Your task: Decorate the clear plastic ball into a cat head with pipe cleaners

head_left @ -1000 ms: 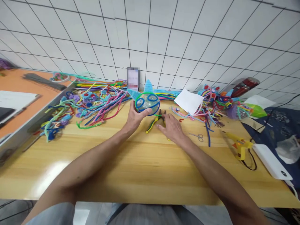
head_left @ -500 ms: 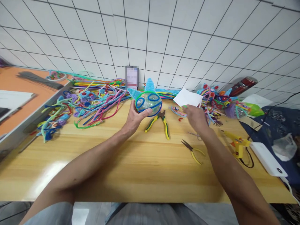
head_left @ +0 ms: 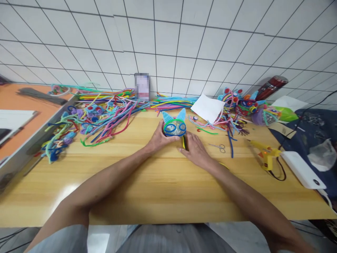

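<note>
My left hand (head_left: pixel 159 137) is closed round a clear ball (head_left: pixel 175 129) decorated with pipe cleaners. The ball has two light-blue pointed ears, a green band, and dark-blue loops like eyes with a curved line below. Just right of it, my right hand (head_left: pixel 196 147) is closed about a yellow-and-black handle of the pliers (head_left: pixel 185 143); the pliers' jaws and other handle are hidden. A green pipe cleaner (head_left: pixel 209 132) lies beyond the right hand. Small scissors (head_left: pixel 220 147) lie to its right. Under the right forearm a bit of a second yellow handle (head_left: pixel 223 164) shows.
Pipe-cleaner pieces (head_left: pixel 105 123) cover the left back, near a phone (head_left: pixel 142 88) against the tiled wall. At the right are white paper (head_left: pixel 207 107), finished pipe-cleaner figures (head_left: pixel 247 105), a yellow glue gun (head_left: pixel 268 156) with its cord, and a white power bank (head_left: pixel 300 170).
My right hand has let go of the green pipe cleaner and come left and nearer to the pliers. My left hand has brought the ball lower and turned it more upright.
</note>
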Available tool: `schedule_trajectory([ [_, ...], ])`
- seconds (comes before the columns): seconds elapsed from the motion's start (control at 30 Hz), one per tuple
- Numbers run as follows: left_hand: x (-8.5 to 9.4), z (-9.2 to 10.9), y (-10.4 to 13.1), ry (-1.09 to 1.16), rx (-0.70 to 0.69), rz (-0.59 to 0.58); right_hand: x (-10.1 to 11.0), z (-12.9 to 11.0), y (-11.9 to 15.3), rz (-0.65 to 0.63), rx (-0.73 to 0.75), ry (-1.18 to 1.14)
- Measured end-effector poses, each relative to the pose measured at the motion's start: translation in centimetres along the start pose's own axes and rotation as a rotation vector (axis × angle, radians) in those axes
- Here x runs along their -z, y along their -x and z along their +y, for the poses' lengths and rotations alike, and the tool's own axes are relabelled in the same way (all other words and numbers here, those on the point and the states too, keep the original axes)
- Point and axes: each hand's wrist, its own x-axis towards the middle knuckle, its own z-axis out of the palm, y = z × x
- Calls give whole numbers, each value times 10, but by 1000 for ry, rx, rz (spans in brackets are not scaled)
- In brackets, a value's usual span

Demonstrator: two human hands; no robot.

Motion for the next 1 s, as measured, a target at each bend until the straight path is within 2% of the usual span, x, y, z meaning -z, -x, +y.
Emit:
schedule_trajectory([
  [0.1, 0, -2, 2, 5, -21, -68, -10, 12, -4, 12, 18, -45],
  [0.2, -3, -2, 4, 37, -50, -201, -6, 28, -1, 61, -34, -134],
  [0.27, -5, -2, 5, 47, -63, -243, -3, 31, 2, 67, -93, -219],
  [0.43, -4, -8, 6, -18, -124, -189, -3, 18, 1, 77, -191, -387],
  [0.6, 1, -16, 8, -163, -121, -175, 1, 12, -3, 86, -198, -430],
  [0.73, 8, -13, 9, -235, -173, -181, 4, 12, -1, 56, -201, -471],
  [0.83, 12, -10, 10, -296, -180, -161, 1, 14, 1, 52, -208, -439],
  [1.0, 14, -9, 11, -357, -158, -177, -8, 24, 3, 83, -157, -260],
])
